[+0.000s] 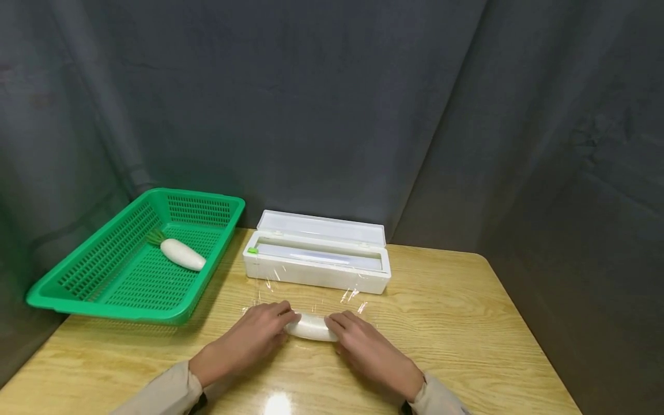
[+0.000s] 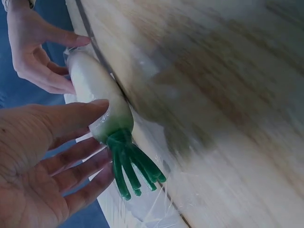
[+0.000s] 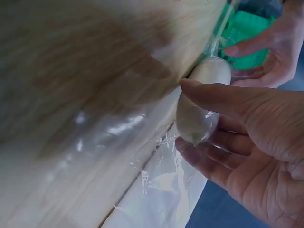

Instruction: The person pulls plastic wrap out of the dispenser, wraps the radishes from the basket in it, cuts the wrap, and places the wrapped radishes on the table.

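Observation:
A white radish (image 1: 311,327) lies crosswise near the front of the table, with clear cling film (image 3: 164,183) about it. My left hand (image 1: 261,329) holds its leafy end, thumb on the near side and fingers behind. Green leaf stalks (image 2: 135,164) stick out past those fingers in the left wrist view. At the tapered end, my right hand (image 1: 369,350) grips the radish between thumb and fingers. Shiny film stretches over the table between the radish and a white cling film box (image 1: 316,274), whose lid stands up.
To the left stands a green basket (image 1: 212,288) with a second white radish (image 1: 181,254) in it. Dark curtains (image 1: 311,115) hang behind and beside the wooden table (image 1: 451,311). A green tab (image 1: 252,251) sits at the box's left end.

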Demonstrator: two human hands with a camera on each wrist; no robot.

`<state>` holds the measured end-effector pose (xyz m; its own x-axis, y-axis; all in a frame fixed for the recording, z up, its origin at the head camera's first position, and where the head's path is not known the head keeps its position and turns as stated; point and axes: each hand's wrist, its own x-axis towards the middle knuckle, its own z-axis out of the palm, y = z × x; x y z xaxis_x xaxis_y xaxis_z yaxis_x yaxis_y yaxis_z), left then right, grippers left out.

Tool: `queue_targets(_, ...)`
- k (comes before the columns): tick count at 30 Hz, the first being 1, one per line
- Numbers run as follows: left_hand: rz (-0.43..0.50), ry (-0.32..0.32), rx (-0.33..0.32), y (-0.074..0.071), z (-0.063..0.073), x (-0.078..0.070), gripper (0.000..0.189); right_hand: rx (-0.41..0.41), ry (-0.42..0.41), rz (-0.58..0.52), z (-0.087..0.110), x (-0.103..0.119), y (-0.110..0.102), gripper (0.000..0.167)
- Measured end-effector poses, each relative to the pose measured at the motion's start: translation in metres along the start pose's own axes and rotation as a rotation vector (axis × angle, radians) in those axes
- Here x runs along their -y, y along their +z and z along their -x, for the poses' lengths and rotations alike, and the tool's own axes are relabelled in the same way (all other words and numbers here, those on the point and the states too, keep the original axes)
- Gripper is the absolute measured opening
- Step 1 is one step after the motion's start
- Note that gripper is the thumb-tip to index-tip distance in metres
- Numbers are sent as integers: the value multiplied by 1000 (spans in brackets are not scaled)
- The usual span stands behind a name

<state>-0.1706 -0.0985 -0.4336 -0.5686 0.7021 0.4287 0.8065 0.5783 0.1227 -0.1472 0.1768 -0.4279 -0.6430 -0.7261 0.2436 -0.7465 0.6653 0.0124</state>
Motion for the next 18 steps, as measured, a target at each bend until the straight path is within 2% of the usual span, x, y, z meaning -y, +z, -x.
queue_targets(8, -73, -22, 33, 6, -6, -1, 43, 0, 32, -37, -4, -8, 7, 40)
queue_targets(13, -95, -48, 56, 7, -10, 0, 45, 10, 51, -100, -9, -15, 9, 39)
queue_targets(18, -132, -20, 50, 9, -13, 3, 44, 29, 68, -132, -11, -18, 8, 42)
